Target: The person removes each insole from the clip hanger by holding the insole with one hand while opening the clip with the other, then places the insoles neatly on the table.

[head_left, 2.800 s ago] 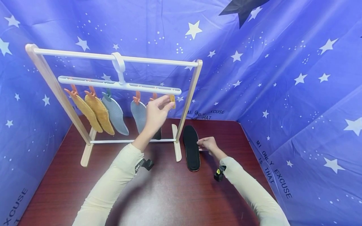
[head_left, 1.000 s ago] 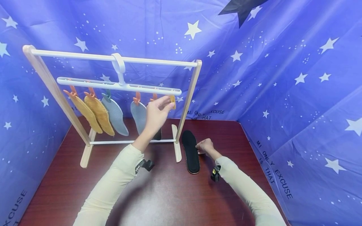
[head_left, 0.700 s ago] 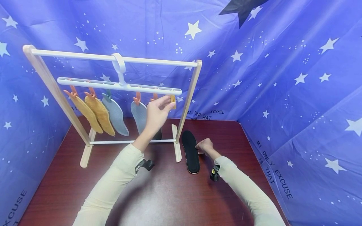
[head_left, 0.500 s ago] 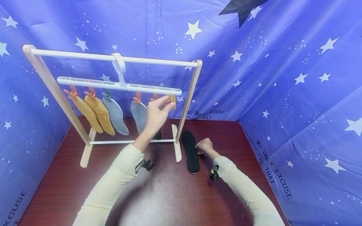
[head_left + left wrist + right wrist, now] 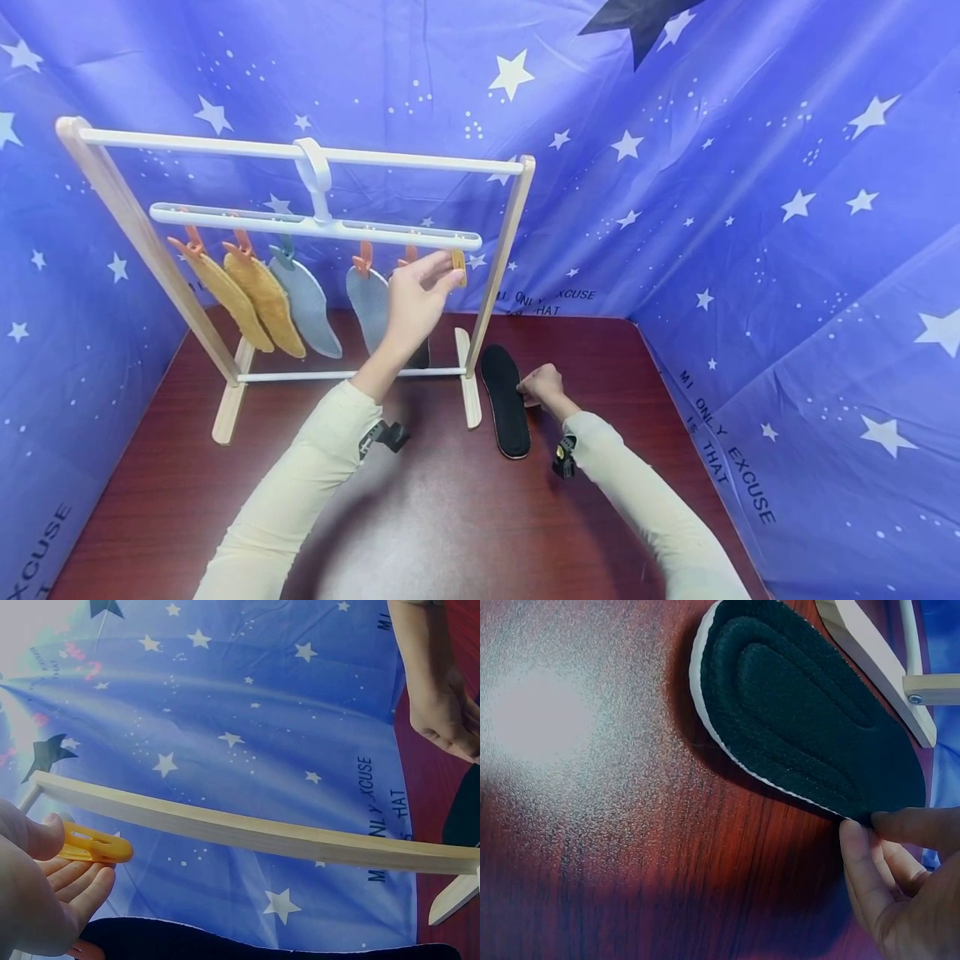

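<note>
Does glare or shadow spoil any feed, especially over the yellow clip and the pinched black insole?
Head: soft glare on the table, a shadow beside the left sleeve, neither covering the yellow clip or black insole; left wrist: the backdrop washes out at upper left, clip readable; right wrist: white glare at left, insole dark, but its molded ridges show.

Curtained booth, starry blue cloth (image 5: 577, 208)

A blue-violet curtain (image 5: 817, 333) printed with white stars (image 5: 512, 75) hangs behind the worktop (image 5: 480, 542) and along 2 sides. Near its top sits 1 large black star (image 5: 641, 23); black lettering (image 5: 576, 295) runs lower. Pale glare (image 5: 540, 716) whitens the reddish-brown wood grain.
</note>
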